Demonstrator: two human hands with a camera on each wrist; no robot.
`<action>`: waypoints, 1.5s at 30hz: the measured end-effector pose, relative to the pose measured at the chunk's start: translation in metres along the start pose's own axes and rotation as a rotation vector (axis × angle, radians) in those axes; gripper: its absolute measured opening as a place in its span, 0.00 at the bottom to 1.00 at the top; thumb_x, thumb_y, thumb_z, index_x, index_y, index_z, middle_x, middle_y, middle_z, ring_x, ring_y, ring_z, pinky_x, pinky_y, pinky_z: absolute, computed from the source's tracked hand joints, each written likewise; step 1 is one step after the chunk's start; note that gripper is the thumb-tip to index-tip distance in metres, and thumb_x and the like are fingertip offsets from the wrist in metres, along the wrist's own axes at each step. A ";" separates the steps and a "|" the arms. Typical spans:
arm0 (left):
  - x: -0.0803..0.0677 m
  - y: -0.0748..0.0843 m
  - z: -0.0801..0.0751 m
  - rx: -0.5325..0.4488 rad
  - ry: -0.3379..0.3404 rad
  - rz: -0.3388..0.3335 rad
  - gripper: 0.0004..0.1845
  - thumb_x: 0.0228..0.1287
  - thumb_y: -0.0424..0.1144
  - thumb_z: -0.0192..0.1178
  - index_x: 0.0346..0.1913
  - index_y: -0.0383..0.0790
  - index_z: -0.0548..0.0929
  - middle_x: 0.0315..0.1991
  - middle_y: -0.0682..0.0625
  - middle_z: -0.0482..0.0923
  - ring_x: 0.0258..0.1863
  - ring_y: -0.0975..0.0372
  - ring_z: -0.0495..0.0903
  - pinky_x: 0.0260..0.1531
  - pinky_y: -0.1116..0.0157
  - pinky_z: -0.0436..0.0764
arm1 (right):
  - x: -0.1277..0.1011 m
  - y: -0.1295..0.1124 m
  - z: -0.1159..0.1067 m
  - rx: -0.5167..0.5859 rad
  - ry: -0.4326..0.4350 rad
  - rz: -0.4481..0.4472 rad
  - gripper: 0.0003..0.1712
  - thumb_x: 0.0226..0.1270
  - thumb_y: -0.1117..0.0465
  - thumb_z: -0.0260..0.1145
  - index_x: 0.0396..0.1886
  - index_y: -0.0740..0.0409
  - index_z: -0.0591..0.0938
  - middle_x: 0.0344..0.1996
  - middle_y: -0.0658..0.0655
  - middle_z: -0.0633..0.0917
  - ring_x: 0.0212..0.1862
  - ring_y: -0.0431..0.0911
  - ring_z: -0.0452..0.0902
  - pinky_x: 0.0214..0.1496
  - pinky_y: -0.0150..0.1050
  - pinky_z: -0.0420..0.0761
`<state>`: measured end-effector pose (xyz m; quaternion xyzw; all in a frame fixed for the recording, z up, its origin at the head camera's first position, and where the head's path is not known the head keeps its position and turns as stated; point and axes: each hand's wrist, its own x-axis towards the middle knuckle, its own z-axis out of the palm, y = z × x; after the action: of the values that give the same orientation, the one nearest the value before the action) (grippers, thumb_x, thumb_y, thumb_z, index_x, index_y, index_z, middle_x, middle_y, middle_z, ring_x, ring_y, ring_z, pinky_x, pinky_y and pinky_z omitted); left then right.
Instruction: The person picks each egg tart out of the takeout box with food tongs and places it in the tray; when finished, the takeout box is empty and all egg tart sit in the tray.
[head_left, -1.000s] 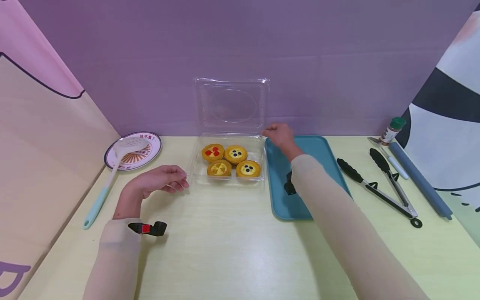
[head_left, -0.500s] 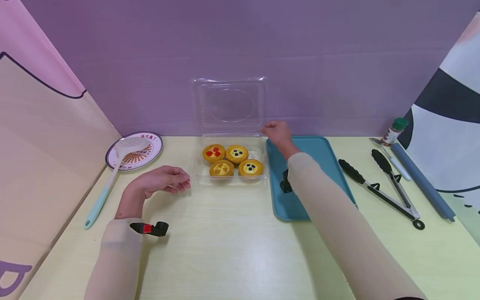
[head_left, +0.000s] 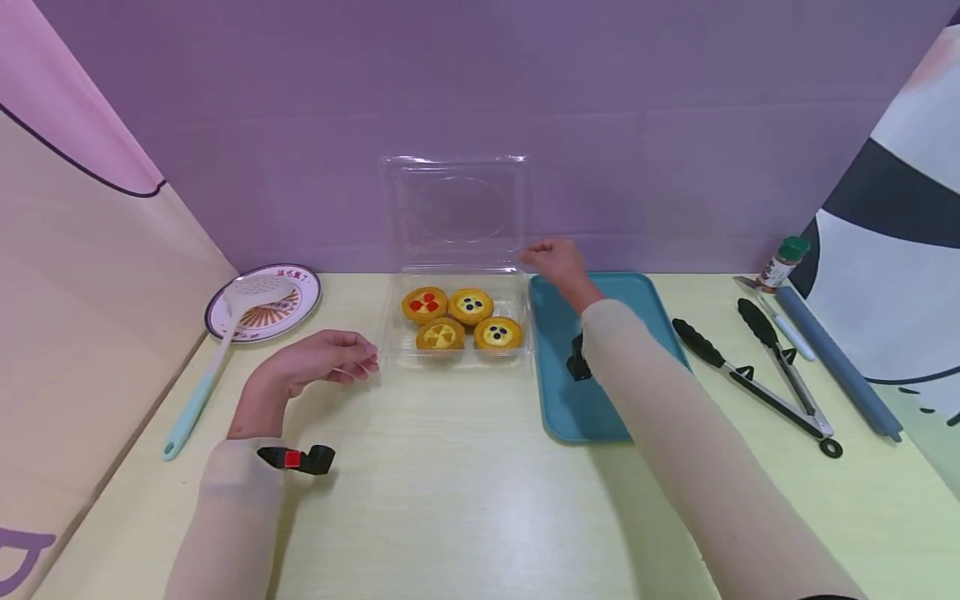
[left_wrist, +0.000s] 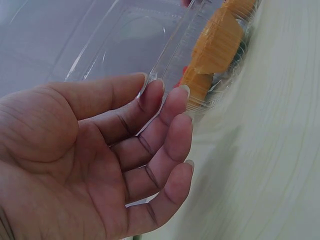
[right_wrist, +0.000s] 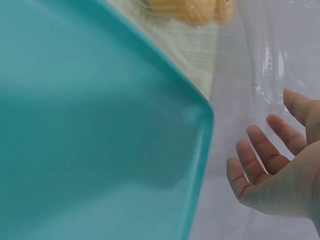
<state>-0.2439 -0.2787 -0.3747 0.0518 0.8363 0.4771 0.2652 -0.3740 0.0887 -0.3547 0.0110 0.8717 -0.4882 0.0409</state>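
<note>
The left arm comes in over the table's near edge in a pale sleeve [head_left: 232, 508], and the left hand [head_left: 322, 362] bends inward at the wrist, its fingertips just beside the near left corner of a clear box [head_left: 517, 296]. The right arm stretches across a tray [head_left: 585, 408], and the right hand [head_left: 555, 260] hangs beyond the tray's far left corner, near the right end of the box's hinge.

The box is thin, ribbed, glossy plastic and sits at the middle of the table's far edge; its lid [head_left: 459, 208] stands up with an oval moulded into it. Inside lie four round tarts [head_left: 470, 307], golden and crimped, with red, dark-dotted or yellow wedge tops. The tray is smooth blue-green with rounded corners. The table [head_left: 465, 500] is pale, wood-grained and shiny. Toward its far left corner a slotted skimmer [head_left: 222, 352] rests across a patterned plate [head_left: 303, 304].

The left fingers curve loosely, thumb tip close to the forefinger, gripping nothing; whether they touch the box I cannot tell. The right fingers are gently bent and slightly spread, thumb apart, also gripping nothing.
</note>
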 end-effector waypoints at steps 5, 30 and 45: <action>-0.002 -0.003 -0.006 0.010 -0.005 -0.012 0.24 0.76 0.49 0.54 0.57 0.29 0.76 0.48 0.45 0.83 0.47 0.56 0.81 0.51 0.62 0.81 | -0.013 -0.003 -0.016 -0.121 -0.039 -0.030 0.24 0.72 0.49 0.64 0.60 0.59 0.80 0.61 0.60 0.81 0.63 0.55 0.74 0.65 0.51 0.76; -0.009 -0.001 -0.012 -0.002 -0.020 0.005 0.26 0.76 0.51 0.54 0.59 0.28 0.74 0.49 0.46 0.83 0.47 0.56 0.81 0.51 0.62 0.81 | -0.168 0.138 -0.190 -0.517 0.185 -0.208 0.53 0.70 0.41 0.64 0.78 0.69 0.52 0.73 0.77 0.61 0.72 0.74 0.54 0.67 0.72 0.59; 0.002 -0.002 -0.004 -0.025 -0.047 0.021 0.26 0.76 0.50 0.54 0.59 0.28 0.74 0.49 0.45 0.83 0.47 0.55 0.81 0.51 0.62 0.81 | -0.174 0.189 -0.207 -0.574 0.169 0.047 0.68 0.61 0.32 0.67 0.75 0.78 0.43 0.64 0.88 0.58 0.64 0.82 0.57 0.59 0.74 0.65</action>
<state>-0.2466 -0.2821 -0.3758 0.0685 0.8232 0.4888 0.2805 -0.2024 0.3676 -0.3940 0.0596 0.9740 -0.2179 -0.0192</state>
